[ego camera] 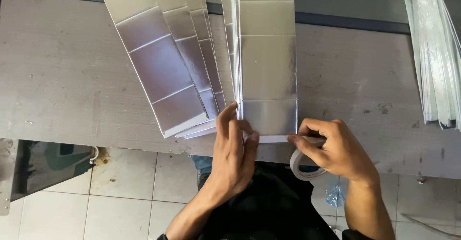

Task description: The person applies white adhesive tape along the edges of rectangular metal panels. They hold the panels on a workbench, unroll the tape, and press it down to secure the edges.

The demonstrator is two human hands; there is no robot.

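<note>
Hands: left hand (234, 146) presses one silver sheet (268, 67); right hand (336, 148) grips one tape roll (301, 165).

This looks like a small packaging workshop: a worn, scuffed grey tabletop (62, 76) carries fanned stacks of flat silver cardboard sheets (163, 72), more sheets (434, 52) are piled at the right, and a stained tiled floor (125, 192) lies below.

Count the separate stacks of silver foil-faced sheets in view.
3, maybe more out of frame. A fanned stack left of centre; a stack under the left hand and right hand; another stack at the right edge.
</note>
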